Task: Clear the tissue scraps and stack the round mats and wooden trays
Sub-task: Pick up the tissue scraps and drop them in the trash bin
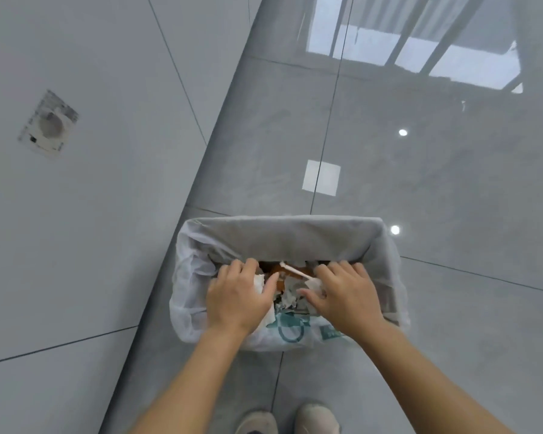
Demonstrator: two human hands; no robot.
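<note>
Crumpling white tissue scraps (pixel 259 283) (creased)

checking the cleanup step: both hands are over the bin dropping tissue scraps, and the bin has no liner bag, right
Not quite. The bin does have a liner: a thin white bag is folded over its rim, as the head view shows. The rest holds: the left hand and right hand are both over the bin with tissue scraps.

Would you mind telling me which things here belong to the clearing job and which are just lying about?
Job: tissue scraps, left hand, right hand, lined bin.
Lying about: white stick in the bin, wall patch, shoes.
</note>
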